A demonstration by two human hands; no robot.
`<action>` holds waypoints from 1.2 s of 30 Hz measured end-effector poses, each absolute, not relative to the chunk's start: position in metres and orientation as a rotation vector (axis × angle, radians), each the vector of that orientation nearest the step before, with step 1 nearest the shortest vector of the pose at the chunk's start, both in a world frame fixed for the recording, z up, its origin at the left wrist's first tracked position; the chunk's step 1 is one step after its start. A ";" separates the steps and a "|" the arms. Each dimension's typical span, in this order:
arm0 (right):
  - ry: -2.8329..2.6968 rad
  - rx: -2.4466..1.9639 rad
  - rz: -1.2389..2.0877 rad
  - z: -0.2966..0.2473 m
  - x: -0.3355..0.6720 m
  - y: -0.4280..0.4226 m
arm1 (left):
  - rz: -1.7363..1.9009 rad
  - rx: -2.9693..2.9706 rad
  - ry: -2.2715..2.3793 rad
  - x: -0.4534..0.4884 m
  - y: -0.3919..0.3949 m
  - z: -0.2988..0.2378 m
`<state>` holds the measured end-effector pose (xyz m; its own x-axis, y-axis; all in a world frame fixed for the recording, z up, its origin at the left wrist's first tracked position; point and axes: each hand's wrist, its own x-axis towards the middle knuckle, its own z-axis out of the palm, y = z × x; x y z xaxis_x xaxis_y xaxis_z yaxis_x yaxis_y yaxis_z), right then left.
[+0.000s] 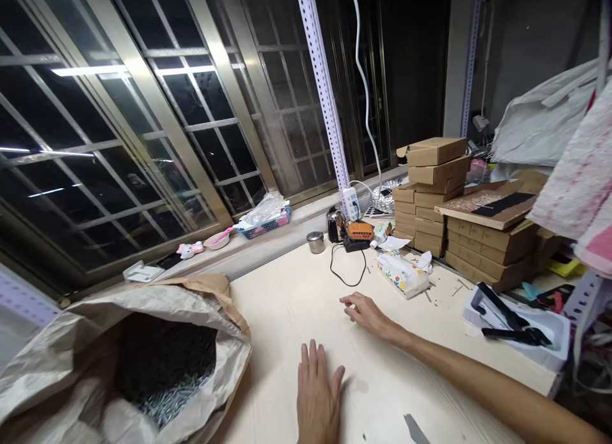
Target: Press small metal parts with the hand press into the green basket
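Observation:
My left hand (317, 393) lies on the pale tabletop (282, 303) near the front, palm down, fingers stretched out and holding nothing. Farther back and to the right, my right hand (366, 312) hovers at or just above the same surface. Its fingers are loosely bent and apart, and I see no object in them. Nearest to it are a looped black cable (348, 283) and a flowered tissue pack (404, 275). To the left of both hands stands a large open paper sack (229, 361) with many small grey metal pieces (179, 393) inside.
Stacked cardboard boxes (435, 176) stand at the back right. An orange battery (360, 231) on its charger, a round metal tin (315, 242) and a kettle-like shiny container (335, 224) sit by the wall. A white tray (557, 335) holding black clamps is on the right.

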<state>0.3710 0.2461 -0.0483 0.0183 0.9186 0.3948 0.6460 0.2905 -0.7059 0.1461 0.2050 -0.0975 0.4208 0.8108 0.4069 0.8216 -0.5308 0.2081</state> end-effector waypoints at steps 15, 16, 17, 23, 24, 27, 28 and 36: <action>-1.635 -1.522 0.101 0.005 0.387 0.455 | -0.448 -2.733 -1.730 0.152 0.257 -0.110; -1.649 -1.525 0.093 0.005 0.384 0.466 | -0.455 -2.723 -1.725 0.151 0.258 -0.113; -1.656 -1.530 0.088 0.004 0.381 0.476 | -0.475 -2.702 -1.720 0.151 0.258 -0.116; -1.651 -1.783 0.138 -0.004 0.377 0.539 | -0.585 -2.611 -1.625 0.151 0.255 -0.130; -1.668 -1.832 0.138 -0.006 0.378 0.548 | -0.577 -2.609 -1.619 0.151 0.254 -0.131; -1.710 -1.888 0.127 -0.014 0.379 0.570 | -0.527 -2.612 -1.611 0.150 0.251 -0.131; -1.703 -1.890 0.124 -0.018 0.380 0.575 | -0.507 -2.613 -1.608 0.150 0.251 -0.131; -1.795 -1.714 0.071 -0.028 0.382 0.576 | -0.511 -2.573 -1.663 0.152 0.247 -0.125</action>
